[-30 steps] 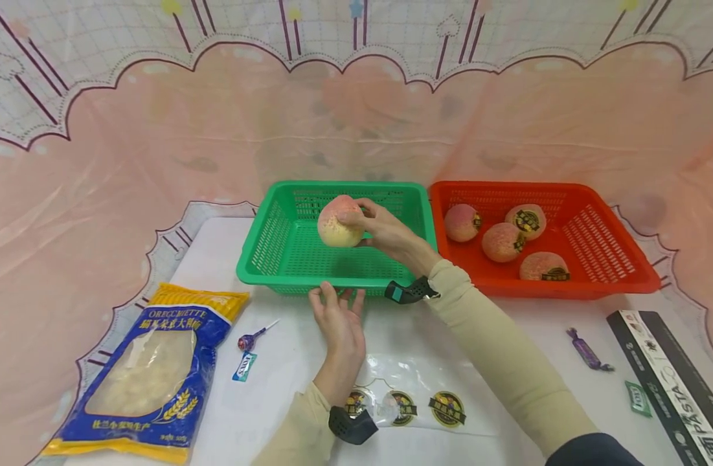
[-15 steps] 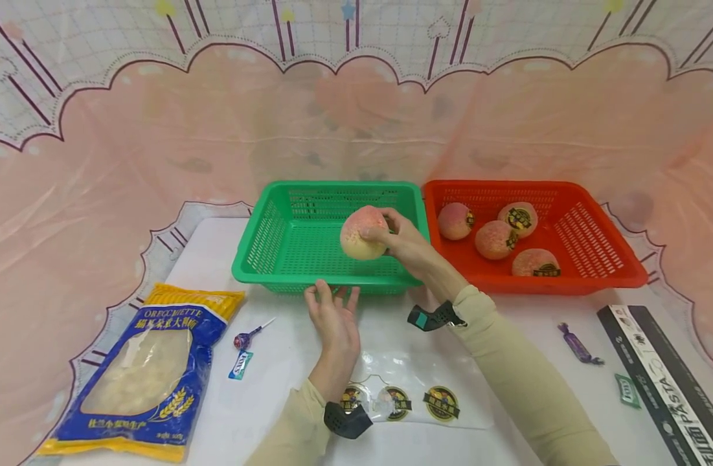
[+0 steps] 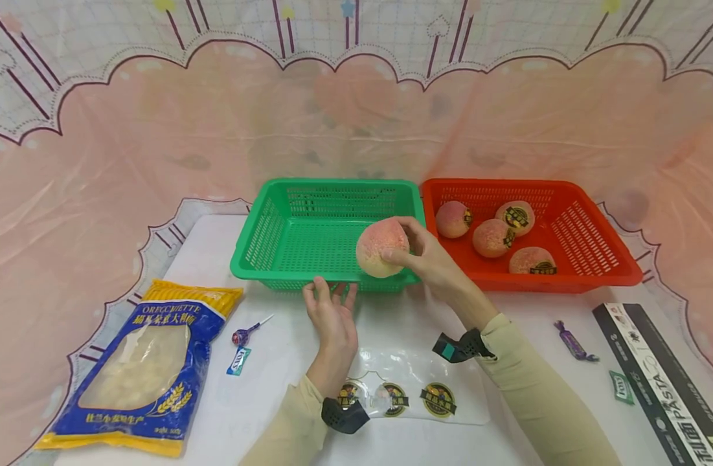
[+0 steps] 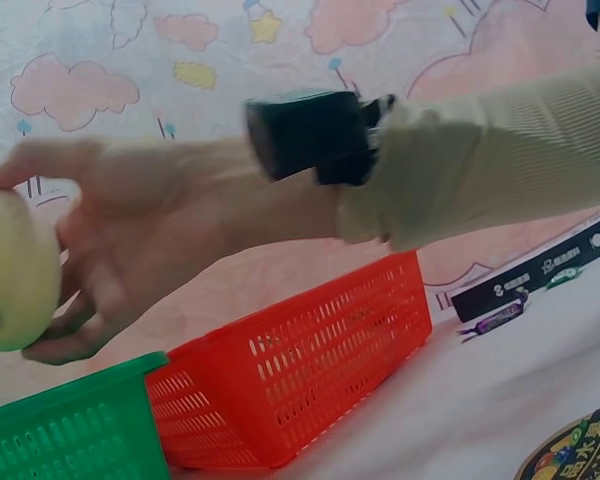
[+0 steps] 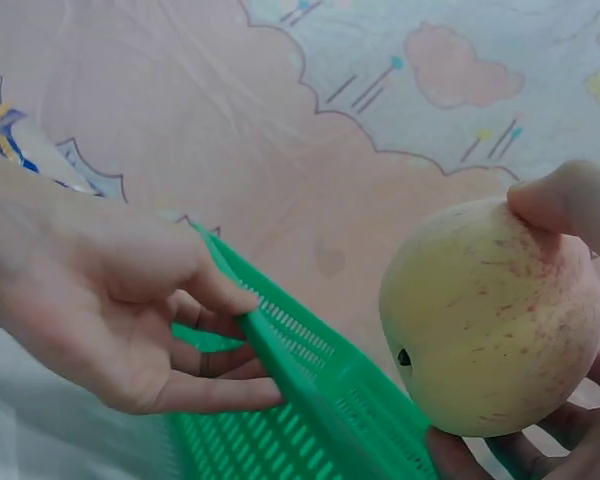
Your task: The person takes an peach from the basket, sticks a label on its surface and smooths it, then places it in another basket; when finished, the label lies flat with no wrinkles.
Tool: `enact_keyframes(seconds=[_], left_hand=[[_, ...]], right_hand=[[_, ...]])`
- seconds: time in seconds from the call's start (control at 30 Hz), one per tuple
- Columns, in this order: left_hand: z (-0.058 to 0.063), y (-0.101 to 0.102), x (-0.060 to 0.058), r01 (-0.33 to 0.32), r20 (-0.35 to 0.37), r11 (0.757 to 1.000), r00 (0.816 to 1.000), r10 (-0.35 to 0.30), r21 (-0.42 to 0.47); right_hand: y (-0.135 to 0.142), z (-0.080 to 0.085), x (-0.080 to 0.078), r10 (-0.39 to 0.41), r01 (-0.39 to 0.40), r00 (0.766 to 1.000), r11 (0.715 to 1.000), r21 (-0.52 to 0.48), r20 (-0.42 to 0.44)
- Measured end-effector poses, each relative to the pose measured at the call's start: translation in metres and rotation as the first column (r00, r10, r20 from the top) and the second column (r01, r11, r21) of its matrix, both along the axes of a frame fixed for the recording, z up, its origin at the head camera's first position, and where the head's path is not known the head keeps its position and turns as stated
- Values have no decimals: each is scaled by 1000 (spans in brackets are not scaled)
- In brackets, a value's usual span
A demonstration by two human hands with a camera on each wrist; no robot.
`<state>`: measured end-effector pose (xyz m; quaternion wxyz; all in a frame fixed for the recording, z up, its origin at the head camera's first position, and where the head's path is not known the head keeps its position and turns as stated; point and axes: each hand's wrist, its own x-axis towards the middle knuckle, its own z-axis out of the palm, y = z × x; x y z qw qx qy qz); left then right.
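Note:
A pink and yellow peach is held in my right hand, over the front right part of the green basket. Thumb and fingers wrap its right side; in the right wrist view a small dark spot marks the pale face of the fruit. At the basket's front rim, my left hand pinches the edge. Its thumb lies on top of the rim and the other fingers sit below, against the outer wall, as the right wrist view shows. No fruit is visible inside the green basket.
A red basket beside the green one holds several peaches with black-and-gold labels. A clear sheet of round stickers lies in front. Left are a pasta bag and a lollipop; right, a purple candy and a black box.
My right hand has drawn the peach rightward and nearer, from above the basket's middle to its front right. The left hand keeps its hold on the rim.

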<state>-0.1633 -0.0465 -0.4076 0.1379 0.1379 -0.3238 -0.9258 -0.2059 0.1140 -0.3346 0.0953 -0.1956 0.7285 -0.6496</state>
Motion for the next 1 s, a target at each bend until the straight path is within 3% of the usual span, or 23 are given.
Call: enact_keyframes(seconds=[0.17,0.53,0.67,1.0], left_hand=[[-1,-1,-1,0,6,1000,1000,0,-2],[-5,-1,-3,-57,8,998,998,56,12],[-5,-3,-5,-68,14,998,998,68,12],[7,-20,0,-32,102,999,994,27,44]], right_hand=[[11,-6,15,-12,14,998,999,36,-68],[30,-27,40,23,-23,994,1000,-1,-103],[38,-35,47,18,-14,993,999,36,-114],[54,-57,56,63,-56,986,997,55,-152]])
